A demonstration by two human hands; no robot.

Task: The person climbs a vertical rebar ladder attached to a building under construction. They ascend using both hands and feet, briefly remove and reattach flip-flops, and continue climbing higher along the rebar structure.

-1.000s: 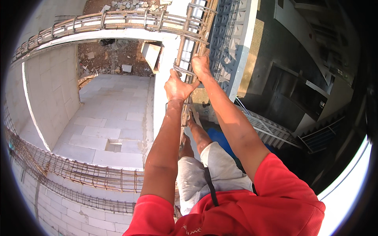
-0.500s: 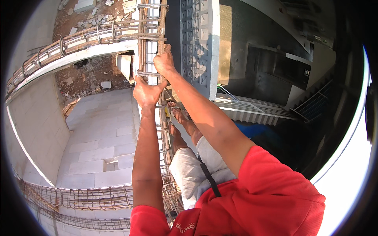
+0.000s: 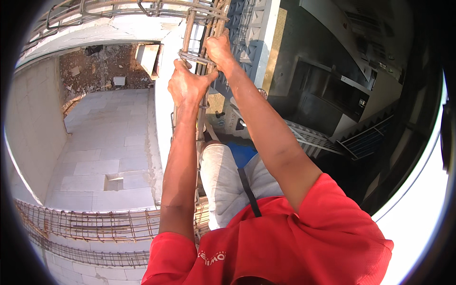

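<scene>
A long cage of rusty steel rebar (image 3: 188,32), tied with square stirrups, runs away from me along the top of a white block wall (image 3: 165,102). My left hand (image 3: 186,86) is closed on its left side, just below a stirrup (image 3: 197,58), with the thumb stretched toward the right bar. Slightly farther off, my right hand (image 3: 219,50) wraps round the right-hand bar. Both arms reach out straight ahead. Below my hands, my left forearm partly hides the cage.
Another rebar cage (image 3: 114,13) crosses at the far left, and more cages (image 3: 90,225) lie at the lower left. Left of the wall, a pale block surface (image 3: 109,142) lies lower down. To the right is a drop beside a white railing (image 3: 318,137) and a patterned grey block wall (image 3: 251,35).
The view has shifted, and the far part of the cage now slants to the right. Both hands keep their grip and appear higher and farther right. My feet have mostly gone from sight.
</scene>
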